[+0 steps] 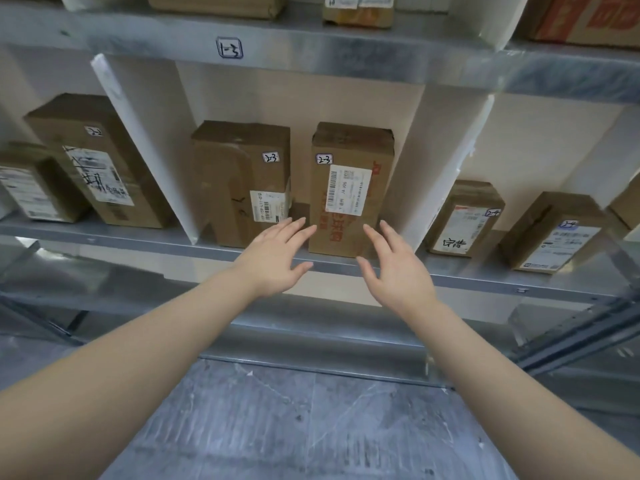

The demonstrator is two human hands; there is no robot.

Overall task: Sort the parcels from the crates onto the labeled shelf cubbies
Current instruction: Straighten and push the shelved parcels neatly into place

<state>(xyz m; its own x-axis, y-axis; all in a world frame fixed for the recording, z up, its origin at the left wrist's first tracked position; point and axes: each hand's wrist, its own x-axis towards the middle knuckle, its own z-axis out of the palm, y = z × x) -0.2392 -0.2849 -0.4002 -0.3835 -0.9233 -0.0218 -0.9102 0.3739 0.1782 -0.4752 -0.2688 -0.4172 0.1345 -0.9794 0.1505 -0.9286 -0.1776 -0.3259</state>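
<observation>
Metal shelf [138,239]: splayed hands [273,259] [398,275] before upright parcel [350,192]

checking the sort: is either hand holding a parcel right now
No, the left hand and right hand are open, fingers straight, flanking the upright parcel without gripping it.

Matt cardboard parcels [349,188], brushed-metal shelf [138,237]

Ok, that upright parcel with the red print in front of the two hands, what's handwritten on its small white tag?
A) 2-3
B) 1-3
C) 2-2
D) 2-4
A: the small tag at the upper left of the parcel with red print reads 2-3, like the tag on the neighbouring parcel in the same cubby. The left hand and right hand are open in front of its lower part.
</observation>
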